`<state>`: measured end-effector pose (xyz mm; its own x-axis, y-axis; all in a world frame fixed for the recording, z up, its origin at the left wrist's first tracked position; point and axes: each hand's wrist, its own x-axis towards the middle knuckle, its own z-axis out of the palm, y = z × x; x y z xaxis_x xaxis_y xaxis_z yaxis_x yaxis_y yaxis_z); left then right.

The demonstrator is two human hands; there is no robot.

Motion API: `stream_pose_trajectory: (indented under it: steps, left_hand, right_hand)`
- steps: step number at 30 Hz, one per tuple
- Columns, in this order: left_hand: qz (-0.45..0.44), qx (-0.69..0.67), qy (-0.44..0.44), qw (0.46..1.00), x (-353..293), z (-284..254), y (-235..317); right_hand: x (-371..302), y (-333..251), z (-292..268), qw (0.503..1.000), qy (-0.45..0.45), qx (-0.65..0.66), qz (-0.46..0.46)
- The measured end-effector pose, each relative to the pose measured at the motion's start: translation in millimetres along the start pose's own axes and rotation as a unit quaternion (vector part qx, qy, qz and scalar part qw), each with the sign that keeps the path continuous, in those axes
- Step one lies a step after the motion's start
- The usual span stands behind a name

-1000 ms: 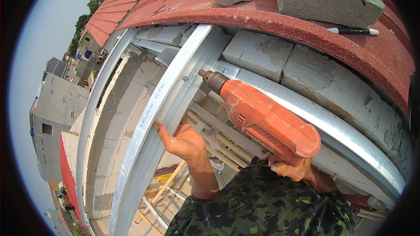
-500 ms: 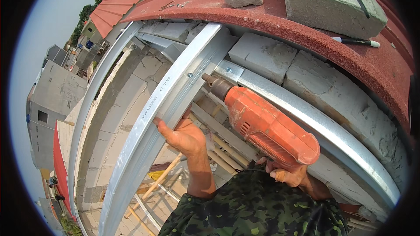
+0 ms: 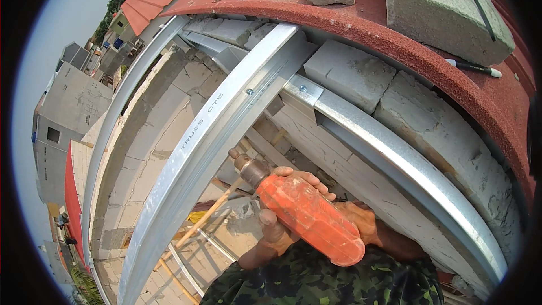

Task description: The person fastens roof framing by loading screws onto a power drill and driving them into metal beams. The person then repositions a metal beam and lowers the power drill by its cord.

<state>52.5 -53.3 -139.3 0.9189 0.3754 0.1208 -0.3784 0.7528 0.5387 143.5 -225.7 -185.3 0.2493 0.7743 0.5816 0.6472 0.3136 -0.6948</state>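
Left to right: steel truss channel (image 3: 192, 152) already in position, one screw (image 3: 250, 92) visible in its side. Left hand (image 3: 275, 234) against the drill's left side, partly behind it – can't tell how tightly closed. Then bracket (image 3: 311, 95) on the crossing rail (image 3: 406, 158), also with a screw head showing – apparently fastened. Orange drill (image 3: 310, 214) below, clear of both screws, chuck near the channel edge; contact unclear. Right hand (image 3: 361, 223) wrapped around its rear. Remaining fastening: can't judge. Hidden: drill handle and trigger; lower channel end cut off; screw seating too small to confirm.
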Motion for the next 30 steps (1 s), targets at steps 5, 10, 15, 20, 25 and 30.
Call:
stream_pose_trajectory:
  steps: [5,10,15,20,25,30]
  left_hand:
    - [0.034,-0.003,0.008,0.999,-3,-11,1]
    - [0.078,0.146,-0.036,0.986,1,-42,14]
    - [0.033,0.172,0.015,0.984,-4,-49,35]
    - [0.012,0.2,0.029,0.979,-11,-62,43]
    - [-0.009,0.227,0.043,0.973,-11,-70,42]
    - [-0.014,0.225,0.05,0.973,-13,-73,36]
  right_hand:
    - [0,13,13,0.997,-0.061,-0.002,0.048]
    - [-29,47,16,0.976,-0.043,-0.117,0.179]
    - [-152,134,17,0.847,-0.176,-0.149,0.479]
    - [-223,154,31,0.813,-0.274,-0.011,0.514]
    - [-222,165,46,0.809,-0.311,-0.014,0.499]
    - [-237,188,69,0.82,-0.308,-0.034,0.482]
